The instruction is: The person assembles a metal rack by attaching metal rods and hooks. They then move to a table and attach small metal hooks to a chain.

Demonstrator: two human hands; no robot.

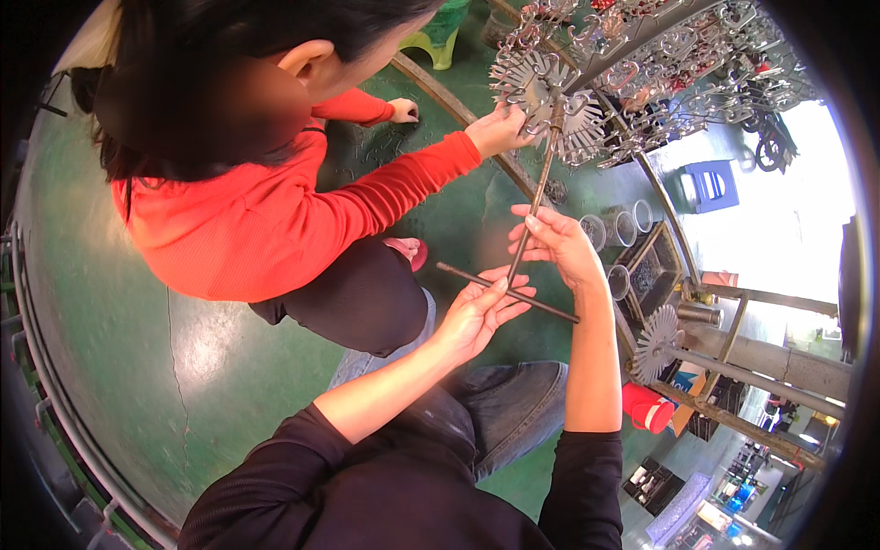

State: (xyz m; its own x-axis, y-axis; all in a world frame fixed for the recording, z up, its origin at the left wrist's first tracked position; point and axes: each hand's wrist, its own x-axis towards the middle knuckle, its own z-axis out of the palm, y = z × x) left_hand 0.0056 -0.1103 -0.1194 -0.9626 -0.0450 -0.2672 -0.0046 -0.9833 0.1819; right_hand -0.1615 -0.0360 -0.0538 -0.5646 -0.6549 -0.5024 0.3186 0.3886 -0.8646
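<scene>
A long thin metal rod [544,174] with a crossbar [550,307] at its near end slants up to a slotted metal disc [582,119] at the top. My left hand [478,316] is closed round the joint of rod and crossbar, thumb on top. A little farther along, my right hand [557,246] holds the rod between thumb and fingers. Beside the disc's left edge is a hand [500,130] of a person in a red top [238,229]. Small metal hooks [518,78] hang from the disc's rim.
A rack of many hanging hooks [678,64] fills the upper right. Clear cups [621,226] and a dark tray [655,266] stand below it. Another slotted disc [655,344], a red container [646,408] and a blue stool [712,186] are right. Wooden beams [458,110] run past the rod.
</scene>
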